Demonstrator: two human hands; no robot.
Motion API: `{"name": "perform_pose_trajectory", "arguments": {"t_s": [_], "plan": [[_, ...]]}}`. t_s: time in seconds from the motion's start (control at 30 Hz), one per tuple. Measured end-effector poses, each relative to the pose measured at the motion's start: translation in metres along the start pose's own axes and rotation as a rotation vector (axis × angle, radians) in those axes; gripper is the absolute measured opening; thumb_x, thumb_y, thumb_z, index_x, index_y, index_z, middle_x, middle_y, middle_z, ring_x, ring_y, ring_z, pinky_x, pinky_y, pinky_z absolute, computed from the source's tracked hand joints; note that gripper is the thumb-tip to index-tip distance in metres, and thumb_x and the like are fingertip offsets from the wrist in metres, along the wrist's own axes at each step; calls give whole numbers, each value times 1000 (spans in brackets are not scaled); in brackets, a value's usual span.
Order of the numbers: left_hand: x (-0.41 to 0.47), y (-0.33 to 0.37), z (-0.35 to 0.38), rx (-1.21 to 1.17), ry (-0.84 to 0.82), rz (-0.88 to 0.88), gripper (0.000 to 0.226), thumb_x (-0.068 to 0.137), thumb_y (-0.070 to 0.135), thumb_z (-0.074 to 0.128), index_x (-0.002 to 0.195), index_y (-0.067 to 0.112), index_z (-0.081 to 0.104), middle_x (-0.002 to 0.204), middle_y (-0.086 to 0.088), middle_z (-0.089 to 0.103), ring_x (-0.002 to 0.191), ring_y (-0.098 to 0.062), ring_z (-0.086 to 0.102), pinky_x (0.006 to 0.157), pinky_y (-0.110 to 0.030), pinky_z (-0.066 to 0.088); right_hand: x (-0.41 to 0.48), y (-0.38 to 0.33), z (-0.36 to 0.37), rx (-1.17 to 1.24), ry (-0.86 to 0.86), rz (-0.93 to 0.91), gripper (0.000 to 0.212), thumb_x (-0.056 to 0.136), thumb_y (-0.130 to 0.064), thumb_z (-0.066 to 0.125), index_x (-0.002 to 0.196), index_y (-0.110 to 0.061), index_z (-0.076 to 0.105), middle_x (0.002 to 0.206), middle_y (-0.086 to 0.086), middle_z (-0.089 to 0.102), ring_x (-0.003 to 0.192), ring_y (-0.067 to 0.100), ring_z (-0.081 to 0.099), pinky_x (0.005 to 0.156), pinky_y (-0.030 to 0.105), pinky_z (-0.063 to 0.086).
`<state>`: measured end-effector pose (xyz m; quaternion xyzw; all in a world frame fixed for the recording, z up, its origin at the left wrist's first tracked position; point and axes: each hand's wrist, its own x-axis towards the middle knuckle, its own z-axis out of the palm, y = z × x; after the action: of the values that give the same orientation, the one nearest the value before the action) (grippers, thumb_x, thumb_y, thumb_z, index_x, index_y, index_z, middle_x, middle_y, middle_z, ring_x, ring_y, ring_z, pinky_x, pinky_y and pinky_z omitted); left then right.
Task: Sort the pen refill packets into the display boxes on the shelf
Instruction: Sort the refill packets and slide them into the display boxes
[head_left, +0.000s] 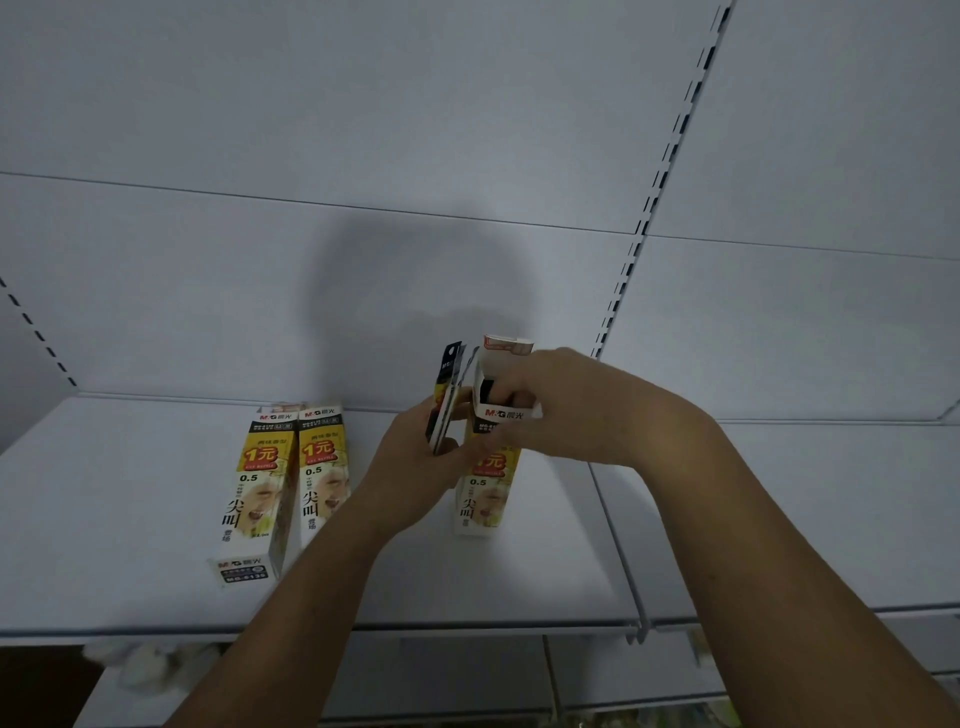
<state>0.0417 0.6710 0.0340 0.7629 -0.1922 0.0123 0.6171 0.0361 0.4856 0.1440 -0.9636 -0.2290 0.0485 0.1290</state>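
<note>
My left hand (415, 467) grips a thin stack of black pen refill packets (447, 400), held upright just left of an open display box (485, 499). That yellow and white box stands on the white shelf (156, 467). My right hand (561, 405) holds the box at its open top, with fingers curled over the front rim and reaching inside. The raised lid flap (506, 345) stands behind my fingers. What lies inside the box is hidden.
Two more yellow and white display boxes (257, 483) (322, 467) lie side by side to the left on the same shelf. A slotted upright (654, 197) runs up the back panel on the right. A lower shelf shows below the front edge.
</note>
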Motion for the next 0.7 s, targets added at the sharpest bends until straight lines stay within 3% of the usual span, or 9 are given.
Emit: {"name": "perform_pose_trajectory", "arguments": {"t_s": [0.1,0.23,0.3,0.4,0.53,0.63,0.7], "plan": [[0,-2,-1,-8,6,-5,37,96,12,74,132,16,67,72,24,71,47,2,55,51,-12,45,-3,2,-5,61,119,8,16,93,-41,73,104,-30,71,87,-10,74,72,3,65,70,33,55],[-1,2,1,-12,4,25,32,96,12,73,128,16,69,78,23,74,45,2,53,52,-9,44,-5,0,2,107,81,31,20,90,-51,72,100,-34,69,86,-10,73,78,8,70,75,44,60],[0,-1,1,-11,37,26,32,96,13,74,128,17,70,84,20,75,44,1,50,52,-9,43,-8,-2,4,122,238,45,20,91,-53,69,102,-36,69,86,-15,71,79,3,68,76,38,59],[0,-1,3,14,40,33,32,97,16,74,127,23,70,96,14,78,43,-2,43,52,-11,42,-7,-12,10,191,486,52,18,93,-50,68,84,-35,71,76,-17,67,72,2,63,69,32,55],[1,6,5,56,12,62,20,99,10,69,103,29,64,61,30,62,41,0,44,49,-9,37,0,-28,25,207,488,145,28,88,-55,72,75,-31,77,64,-17,63,63,2,61,61,23,45],[1,6,5,66,9,82,22,99,11,69,96,32,62,57,28,59,41,-2,42,49,-9,37,4,-32,25,184,521,200,29,84,-59,74,83,-31,76,71,-20,63,71,1,62,66,25,48],[1,3,4,43,9,62,11,98,14,72,103,23,68,57,26,60,41,-4,40,49,-10,35,6,-32,23,156,530,222,32,83,-62,74,97,-34,72,82,-22,64,79,2,62,70,27,48]]}}
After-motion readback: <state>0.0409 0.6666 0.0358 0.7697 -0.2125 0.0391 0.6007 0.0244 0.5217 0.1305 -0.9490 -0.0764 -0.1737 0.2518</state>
